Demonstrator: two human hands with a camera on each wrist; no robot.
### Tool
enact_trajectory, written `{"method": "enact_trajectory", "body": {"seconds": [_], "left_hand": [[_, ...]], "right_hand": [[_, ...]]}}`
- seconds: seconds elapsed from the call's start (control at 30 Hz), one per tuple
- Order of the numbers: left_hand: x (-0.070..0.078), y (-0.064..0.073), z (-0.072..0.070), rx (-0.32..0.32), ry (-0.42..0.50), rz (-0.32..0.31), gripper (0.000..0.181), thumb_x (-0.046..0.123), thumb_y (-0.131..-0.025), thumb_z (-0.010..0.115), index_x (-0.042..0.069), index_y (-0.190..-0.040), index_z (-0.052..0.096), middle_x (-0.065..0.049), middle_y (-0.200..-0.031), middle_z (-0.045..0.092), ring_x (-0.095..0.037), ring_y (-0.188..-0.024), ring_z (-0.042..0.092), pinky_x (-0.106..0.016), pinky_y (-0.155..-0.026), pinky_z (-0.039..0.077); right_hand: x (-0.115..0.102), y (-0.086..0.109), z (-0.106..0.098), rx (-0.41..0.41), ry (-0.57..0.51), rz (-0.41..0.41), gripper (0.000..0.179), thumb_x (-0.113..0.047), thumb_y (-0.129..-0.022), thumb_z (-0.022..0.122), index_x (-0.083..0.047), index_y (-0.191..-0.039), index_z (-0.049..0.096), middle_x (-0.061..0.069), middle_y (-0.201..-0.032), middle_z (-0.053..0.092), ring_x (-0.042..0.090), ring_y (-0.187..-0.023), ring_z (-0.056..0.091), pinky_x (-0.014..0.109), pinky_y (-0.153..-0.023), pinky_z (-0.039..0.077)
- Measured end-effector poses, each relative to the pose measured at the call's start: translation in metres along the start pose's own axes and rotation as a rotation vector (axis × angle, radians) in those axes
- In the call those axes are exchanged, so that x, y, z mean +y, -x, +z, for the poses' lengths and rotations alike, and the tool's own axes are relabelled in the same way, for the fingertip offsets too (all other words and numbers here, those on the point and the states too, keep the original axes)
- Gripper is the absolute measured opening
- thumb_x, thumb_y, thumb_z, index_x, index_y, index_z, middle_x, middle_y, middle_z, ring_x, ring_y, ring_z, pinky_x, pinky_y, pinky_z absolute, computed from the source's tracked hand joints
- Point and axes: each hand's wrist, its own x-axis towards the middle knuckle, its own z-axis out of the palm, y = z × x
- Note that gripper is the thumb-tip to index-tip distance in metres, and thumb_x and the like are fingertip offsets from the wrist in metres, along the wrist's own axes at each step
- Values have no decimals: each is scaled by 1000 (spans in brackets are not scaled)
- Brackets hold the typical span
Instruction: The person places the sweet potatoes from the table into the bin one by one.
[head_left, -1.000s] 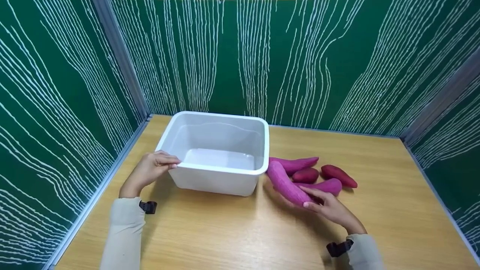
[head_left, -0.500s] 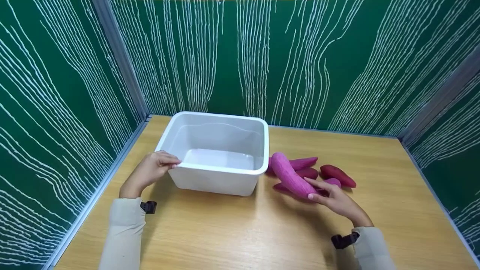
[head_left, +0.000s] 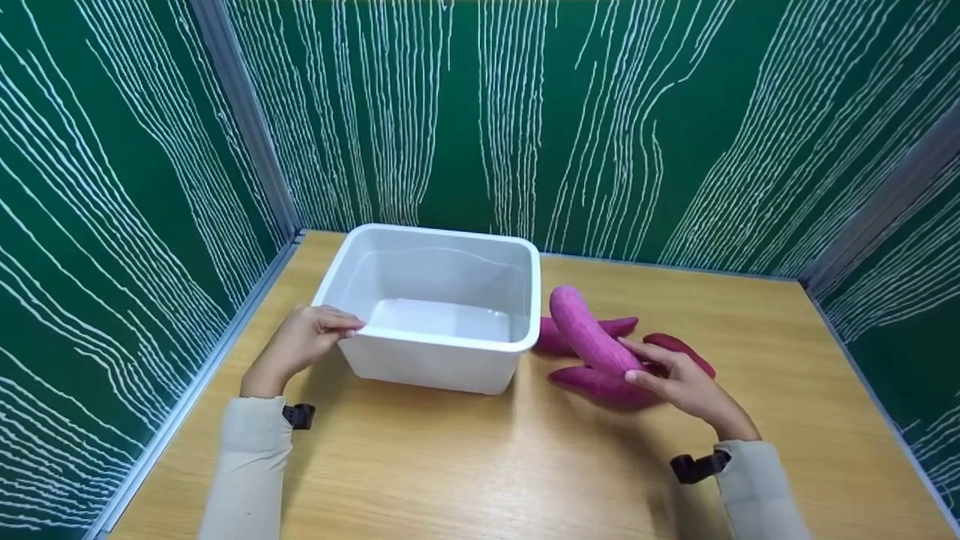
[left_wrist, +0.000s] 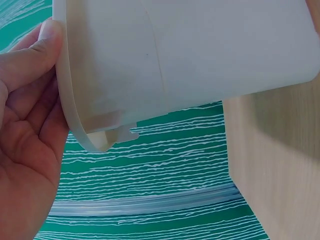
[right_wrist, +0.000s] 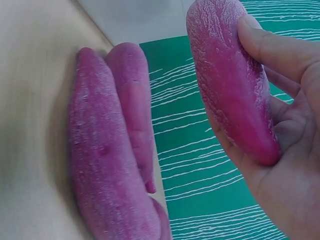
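Observation:
My left hand (head_left: 300, 341) grips the near-left corner rim of a white plastic tub (head_left: 435, 366). The left wrist view shows thumb and fingers pinching the rim (left_wrist: 64, 75). In my right hand (head_left: 688, 386) is a long, curved pink sweet potato (head_left: 589, 326), held near its closer end with its far end raised. The right wrist view shows thumb on one side of this sweet potato (right_wrist: 227, 75) and fingers behind. Beneath it lie a pink sweet potato (head_left: 596, 386) and another farther back (head_left: 619, 326), partly covered. A darker red one (head_left: 679, 349) is half hidden behind my hand.
The tub stands on the wooden table (head_left: 450, 465), and its inside shows a bare floor. The sweet potatoes lie close to its right side. Green panels (head_left: 457, 112) with white wavy lines enclose the table at the back and sides.
My right hand has moved up and to the right in the head view, carrying the curved sweet potato higher over the others. The left hand and the tub have stayed in place.

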Motion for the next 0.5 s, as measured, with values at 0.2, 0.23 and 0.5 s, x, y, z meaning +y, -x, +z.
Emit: {"method": "enact_trajectory", "body": {"seconds": [0.2,0.23,0.5], "left_hand": [[0,-1,-1,-16,7,-7,23,-4,-87,64,7,-105,75,-12,-108,72,-34,-109,64,-50,-98,48],[0,-1,-1,-17,9,-8,23,-3,-87,64,7,-105,75,-12,-108,72,-34,-109,64,-50,-98,48],[0,-2,-2,-6,9,-14,22,-2,-86,66,8,-103,76,-12,-106,73,-33,-107,66,-50,-97,49]], "right_hand": [[-9,-6,-6,-9,2,17,54,-31,-94,62,-18,-144,45,16,-123,58,30,-111,52,42,-93,46],[-10,-7,-6,-11,-6,15,54,-30,-95,61,-17,-145,45,18,-126,57,32,-113,52,45,-95,45],[-21,-19,-11,-7,-42,-93,51,-22,-96,60,-9,-143,45,23,-134,55,21,-111,57,19,-89,49]]}}
